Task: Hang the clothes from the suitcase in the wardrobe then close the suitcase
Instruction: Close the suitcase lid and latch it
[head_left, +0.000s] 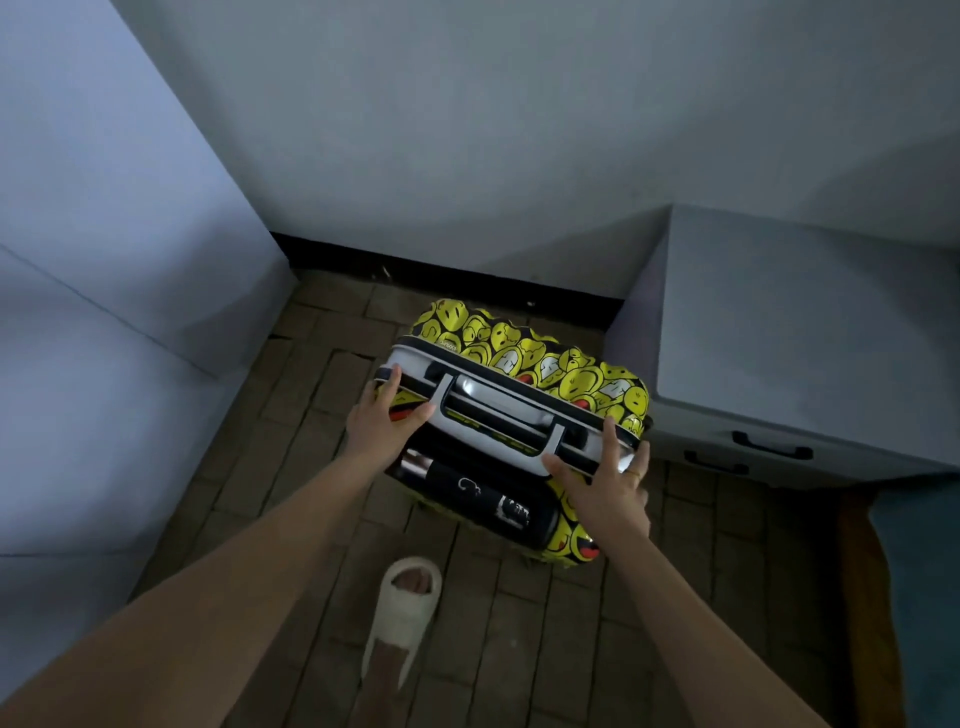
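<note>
Wardrobe (104, 260): one, pale, tall flat panels filling the left side, its base on the brick floor (291, 441), just left of the suitcase.

Wall (441, 130): pale, with one dark skirting strip (441, 278) along its foot, behind the suitcase.

Left hand (382, 421): one, bare arm reaching in from lower left. Fingers nearly straight, spread over the left corner of the upper shell, thumb pointing toward the handle; pressing or steadying, not curled round anything.

Suitcase (561, 371): one, hard shell, yellow smiley faces on black. It lies on the floor mid-frame, between wardrobe and cabinet, near the skirting. The upper shell is tilted, not yet meeting the lower; a gap at the near edge shows dark contents, too dim to name. One pale grey handle (498, 415) on the side band, between the two hands.

Slipper (402, 608): one, pale, on a foot, on the floor just before the suitcase.

Right hand (608, 483): one, with a ring on one finger. Fingers extended and lightly splayed over the right corner of the upper shell, thumb along the near edge; resting on it, gripping nothing.

Cabinet (789, 332): one, pale, low, right of the suitcase and almost touching it; two dark pulls (769, 447) on its front.
</note>
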